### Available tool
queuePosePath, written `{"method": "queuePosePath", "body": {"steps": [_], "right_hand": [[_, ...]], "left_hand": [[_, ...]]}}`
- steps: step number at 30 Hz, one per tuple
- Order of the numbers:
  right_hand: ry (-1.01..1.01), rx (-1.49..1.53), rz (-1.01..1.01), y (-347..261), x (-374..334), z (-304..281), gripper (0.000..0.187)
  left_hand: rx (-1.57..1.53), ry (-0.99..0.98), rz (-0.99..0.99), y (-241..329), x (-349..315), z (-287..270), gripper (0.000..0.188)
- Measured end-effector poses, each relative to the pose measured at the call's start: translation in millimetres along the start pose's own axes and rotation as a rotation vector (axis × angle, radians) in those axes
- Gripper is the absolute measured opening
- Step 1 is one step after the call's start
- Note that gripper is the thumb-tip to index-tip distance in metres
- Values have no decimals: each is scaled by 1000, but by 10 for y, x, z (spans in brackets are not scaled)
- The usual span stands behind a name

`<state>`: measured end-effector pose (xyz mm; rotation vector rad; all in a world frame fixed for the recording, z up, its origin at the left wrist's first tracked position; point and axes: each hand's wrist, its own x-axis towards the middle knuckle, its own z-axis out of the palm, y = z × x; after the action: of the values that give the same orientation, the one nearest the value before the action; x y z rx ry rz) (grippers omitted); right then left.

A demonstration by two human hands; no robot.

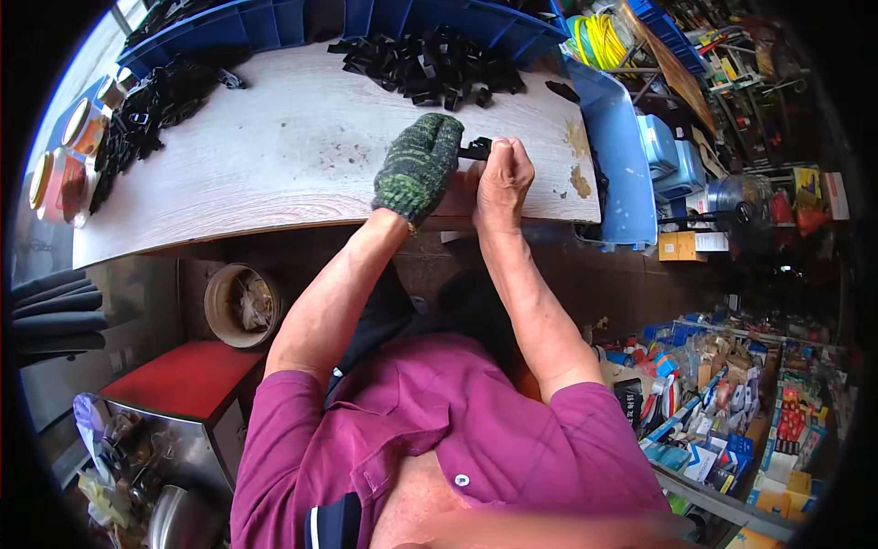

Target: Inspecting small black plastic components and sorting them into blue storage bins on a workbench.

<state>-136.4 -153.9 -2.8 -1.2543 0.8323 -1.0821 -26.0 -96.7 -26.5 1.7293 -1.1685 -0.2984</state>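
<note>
A small black plastic piece [475, 149] sits between my two hands above the near side of the pale wood-grain table [265, 146]. My left hand [419, 163], in a dark green knitted glove, is closed on the piece's left end. My bare right hand [504, 186] pinches its right end, thumb and fingers bunched together. Both hands hide much of the piece, so its full shape cannot be made out. Beyond my hands lies a heap of similar black plastic pieces [439, 66].
Black strap-like parts [151, 114] are piled at the table's left, beside lidded jars [62, 183]. Blue crates [229, 37] line the far edge. A blue bin [617, 151] stands at the right end. Below are a round bucket [218, 306] and a red-topped cabinet [187, 389].
</note>
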Motion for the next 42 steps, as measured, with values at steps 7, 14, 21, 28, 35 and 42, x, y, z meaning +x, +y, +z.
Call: {"method": "queuePosePath", "body": {"steps": [7, 14, 21, 28, 35, 42], "right_hand": [[-2, -229, -240, 93, 96, -194, 29], [-26, -92, 28, -82, 108, -155, 29], [427, 139, 138, -540, 1162, -972, 30], [483, -223, 96, -441, 1511, -1092, 36], [294, -723, 108, -322, 1889, -952, 60], [116, -1049, 132, -231, 2179, -968, 42]], "left_hand": [[233, 144, 273, 225, -199, 263, 38], [-323, 153, 152, 263, -231, 98, 37], [-486, 29, -34, 429, -276, 126, 33], [-395, -29, -75, 474, -253, 38, 31], [-398, -72, -93, 516, -243, 39, 32], [-325, -22, -29, 532, -232, 78, 32]]}}
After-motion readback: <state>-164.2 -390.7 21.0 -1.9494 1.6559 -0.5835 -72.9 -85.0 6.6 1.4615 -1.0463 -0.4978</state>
